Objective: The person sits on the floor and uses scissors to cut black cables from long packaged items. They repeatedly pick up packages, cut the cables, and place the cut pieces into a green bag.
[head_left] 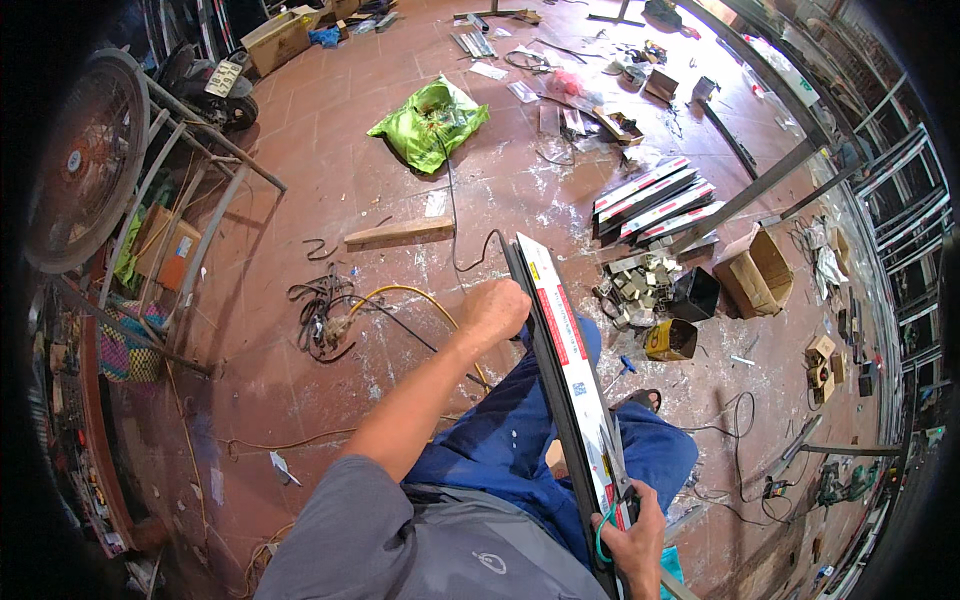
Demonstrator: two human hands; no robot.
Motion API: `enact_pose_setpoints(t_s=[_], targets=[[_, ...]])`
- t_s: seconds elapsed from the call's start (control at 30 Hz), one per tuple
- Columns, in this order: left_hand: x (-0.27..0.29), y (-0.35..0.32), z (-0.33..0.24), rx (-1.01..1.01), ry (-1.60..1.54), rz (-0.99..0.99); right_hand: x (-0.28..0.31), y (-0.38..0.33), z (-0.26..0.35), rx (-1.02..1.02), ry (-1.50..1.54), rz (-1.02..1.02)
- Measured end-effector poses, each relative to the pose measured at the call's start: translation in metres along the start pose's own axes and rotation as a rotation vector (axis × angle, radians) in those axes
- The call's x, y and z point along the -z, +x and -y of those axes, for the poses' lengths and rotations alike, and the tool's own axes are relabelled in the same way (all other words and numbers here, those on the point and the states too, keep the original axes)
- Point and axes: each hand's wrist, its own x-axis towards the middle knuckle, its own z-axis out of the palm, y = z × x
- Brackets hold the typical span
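- Black and white, with red label patches, is the long straight bar [579, 372] in front of me; it lies slantwise over my trousers of dark blue cloth [480, 440], its far end pointing a little to the left.
- Fingers of my left hand [495, 310] are curled closed at the black edge of this bar, near its far end, and they have hold of it there; if something thin is also pinched inside the fist, I cannot tell.
- At the near end is my right hand [640, 535]. Its fingers are bent around the scissors with teal handle and grey metal blades [618, 474]; the blades point away from me, over the white face of the bar. How wide these blades stand, I cannot see well.
- One thin black cord [452, 200] goes from a bright green plastic bag [405, 128] on the reddish tiled floor [330, 150] and bends toward the bar's far end.
- Between the bag and my left arm lies a flat piece of light brown wood [400, 235].
- To the right, well apart from my hands, several black-and-white bars [655, 190] are resting side by side.
- Nearer to me are a heap of small silvery metal pieces [635, 285], an open brown cardboard box [755, 275] and a blue-handled tool [625, 367].
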Motion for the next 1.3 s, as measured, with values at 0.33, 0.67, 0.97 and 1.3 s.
enact_pose_setpoints(t_s=[0.33,0.67,0.97,1.3], targets=[[-0.005,-0.031,-0.027,-0.083,-0.030,-0.032,-0.003,0.006,0.003,-0.034,0.058,-0.041],[-0.036,-0.095,-0.059,-0.252,-0.237,-0.040,-0.007,0.022,-0.002,-0.034,0.100,-0.085],[-0.056,-0.134,-0.065,-0.139,-0.328,0.022,-0.008,0.042,-0.007,0.041,0.071,-0.044],[-0.084,-0.199,-0.071,-0.084,-0.529,0.187,-0.008,0.055,-0.014,0.125,-0.012,0.021]])
